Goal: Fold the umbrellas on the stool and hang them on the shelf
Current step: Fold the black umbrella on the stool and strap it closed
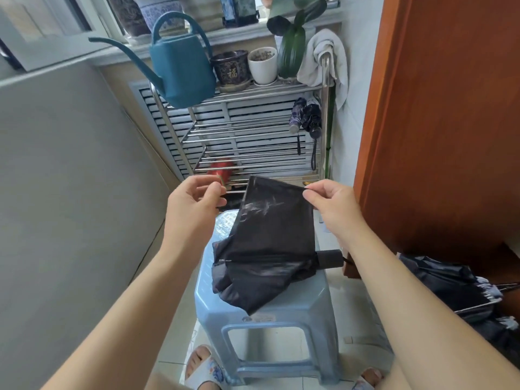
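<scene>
The black umbrella [267,249] lay across the blue stool [264,327], handle at 3 o'clock; its canopy looked thin, limp and light, best taken by a panel edge. The right hand [332,206] pinched one panel's corner up; the left hand [194,201] hovered at 10 o'clock, loosely curled, empty. The shelf [253,130] at 12 o'clock stood near, the brown door [439,122] crowding 2 o'clock
</scene>
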Demonstrator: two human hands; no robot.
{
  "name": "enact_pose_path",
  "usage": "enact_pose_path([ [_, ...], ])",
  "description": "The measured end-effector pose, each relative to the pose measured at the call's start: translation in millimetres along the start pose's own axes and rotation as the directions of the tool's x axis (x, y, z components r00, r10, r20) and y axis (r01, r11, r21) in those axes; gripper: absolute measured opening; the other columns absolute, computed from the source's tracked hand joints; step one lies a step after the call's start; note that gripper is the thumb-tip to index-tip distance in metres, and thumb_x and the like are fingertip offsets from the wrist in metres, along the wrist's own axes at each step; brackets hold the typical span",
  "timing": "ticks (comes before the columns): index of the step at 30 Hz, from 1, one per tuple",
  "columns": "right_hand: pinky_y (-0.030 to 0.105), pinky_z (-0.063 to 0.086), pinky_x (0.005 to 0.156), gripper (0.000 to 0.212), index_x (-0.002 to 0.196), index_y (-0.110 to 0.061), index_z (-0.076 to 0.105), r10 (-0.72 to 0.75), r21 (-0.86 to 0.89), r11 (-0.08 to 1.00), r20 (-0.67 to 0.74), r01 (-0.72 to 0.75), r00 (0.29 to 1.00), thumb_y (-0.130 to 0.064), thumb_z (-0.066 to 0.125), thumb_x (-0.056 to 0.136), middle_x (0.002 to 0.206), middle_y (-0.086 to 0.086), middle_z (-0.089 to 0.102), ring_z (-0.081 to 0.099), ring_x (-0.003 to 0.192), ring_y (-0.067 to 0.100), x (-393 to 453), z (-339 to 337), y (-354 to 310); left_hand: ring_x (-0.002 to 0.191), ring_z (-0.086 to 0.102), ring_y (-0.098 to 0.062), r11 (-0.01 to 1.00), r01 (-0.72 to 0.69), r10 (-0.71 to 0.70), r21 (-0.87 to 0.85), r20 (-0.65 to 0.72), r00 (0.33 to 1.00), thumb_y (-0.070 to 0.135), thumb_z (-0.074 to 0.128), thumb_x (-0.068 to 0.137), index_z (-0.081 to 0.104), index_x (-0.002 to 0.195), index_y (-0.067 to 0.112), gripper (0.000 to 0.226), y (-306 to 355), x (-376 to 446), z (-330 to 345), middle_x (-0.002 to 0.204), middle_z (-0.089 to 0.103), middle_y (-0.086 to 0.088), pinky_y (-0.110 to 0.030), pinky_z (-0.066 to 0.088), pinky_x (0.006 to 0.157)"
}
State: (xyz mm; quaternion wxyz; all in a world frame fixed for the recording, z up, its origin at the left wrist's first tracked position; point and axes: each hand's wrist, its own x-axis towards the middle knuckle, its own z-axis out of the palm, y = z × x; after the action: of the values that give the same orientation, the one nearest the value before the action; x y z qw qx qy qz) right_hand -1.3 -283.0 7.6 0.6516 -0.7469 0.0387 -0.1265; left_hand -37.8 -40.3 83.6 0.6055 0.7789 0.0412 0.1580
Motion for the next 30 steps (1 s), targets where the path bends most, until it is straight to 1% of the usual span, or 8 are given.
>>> enact_pose_path([
  [5,0.032,0.054,0.079,0.009,0.087,-0.023,0.072,0.032,-0.190,0.981,-0.082,-0.047,0.996,-0.014,0.074,0.090,0.082,-0.005,0.068,0.064,0.084,0.017,41.8,28.3,34.2,0.099,0.070,-0.015,0.976,0.191,-0.201,0.106,0.091,0.975,0.028,0.065,0.099,0.070,0.109,0.029,0.011,-63.2,-7.4,-31.9,0.106,0.074,0.003,-0.028,0.054,0.083],
  [8,0.030,0.050,0.082,0.006,0.091,-0.021,0.071,0.155,-0.328,0.928,-0.093,-0.178,0.983,-0.016,0.075,0.090,0.083,-0.008,0.065,0.064,0.092,0.021,55.9,35.7,58.0,0.105,0.069,-0.018,0.958,0.268,-0.281,0.104,0.140,0.950,0.028,0.066,0.100,0.069,0.114,0.029,0.014,-94.9,-10.1,-34.3,0.111,0.073,0.004,-0.029,0.053,0.083],
  [13,0.041,0.053,0.098,0.009,0.099,-0.026,0.069,0.272,-0.475,0.833,-0.096,-0.284,0.958,-0.030,0.071,0.091,0.120,0.004,0.065,0.063,0.106,0.025,67.1,30.4,78.6,0.099,0.071,-0.023,0.953,0.304,-0.304,0.004,0.057,0.951,0.018,0.064,0.100,0.075,0.101,0.023,0.012,-122.9,-25.5,-36.3,0.098,0.076,0.001,-0.043,0.059,0.091],
  [18,0.036,0.053,0.079,0.014,0.097,-0.021,0.067,0.103,-0.623,0.773,-0.065,-0.121,0.993,-0.032,0.058,0.099,0.092,-0.001,0.071,0.066,0.088,0.022,45.8,15.5,28.4,0.087,0.072,-0.009,0.943,0.318,-0.330,0.099,0.145,0.933,0.017,0.063,0.100,0.076,0.101,0.026,0.016,-128.3,-31.0,-34.7,0.093,0.078,0.007,-0.031,0.055,0.079],
  [21,0.038,0.060,0.072,0.016,0.087,-0.018,0.066,0.208,-0.525,0.845,0.153,-0.098,0.966,-0.028,0.061,0.099,0.072,0.000,0.072,0.069,0.064,0.015,-1.7,4.8,-5.4,0.082,0.072,-0.006,0.941,0.326,-0.336,0.085,0.149,0.930,0.021,0.062,0.101,0.077,0.101,0.026,0.016,-130.0,-25.6,-27.2,0.090,0.079,0.007,-0.026,0.054,0.077],
  [24,0.034,0.055,0.074,0.018,0.083,-0.024,0.069,0.272,-0.687,0.725,0.352,0.050,0.896,-0.033,0.063,0.098,0.079,-0.006,0.073,0.068,0.075,0.008,-49.0,-2.5,-15.6,0.084,0.069,-0.015,0.938,0.343,-0.346,0.043,0.141,0.928,0.031,0.063,0.098,0.077,0.092,0.016,0.022,-131.9,-20.2,-25.3,0.090,0.078,0.005,-0.035,0.053,0.081],
  [27,0.030,0.052,0.085,0.010,0.093,-0.033,0.069,0.258,-0.744,0.662,0.344,0.094,0.903,-0.031,0.061,0.099,0.092,-0.016,0.069,0.062,0.092,0.000,-63.8,-3.5,-13.1,0.083,0.067,-0.023,0.918,0.396,-0.383,-0.038,0.187,0.905,0.046,0.059,0.099,0.075,0.095,0.007,0.042,-131.0,-21.8,-27.9,0.094,0.078,-0.006,-0.040,0.053,0.083],
  [30,0.028,0.049,0.086,0.011,0.106,-0.033,0.069,0.275,-0.753,0.655,0.323,0.069,0.905,-0.031,0.060,0.101,0.101,-0.018,0.067,0.061,0.099,0.003,-62.6,-0.9,-11.4,0.081,0.062,-0.015,0.930,0.367,-0.362,0.038,0.276,0.890,0.060,0.063,0.094,0.078,0.094,0.011,0.051,-129.3,-28.5,-31.2,0.090,0.075,0.004,-0.036,0.048,0.083],
])
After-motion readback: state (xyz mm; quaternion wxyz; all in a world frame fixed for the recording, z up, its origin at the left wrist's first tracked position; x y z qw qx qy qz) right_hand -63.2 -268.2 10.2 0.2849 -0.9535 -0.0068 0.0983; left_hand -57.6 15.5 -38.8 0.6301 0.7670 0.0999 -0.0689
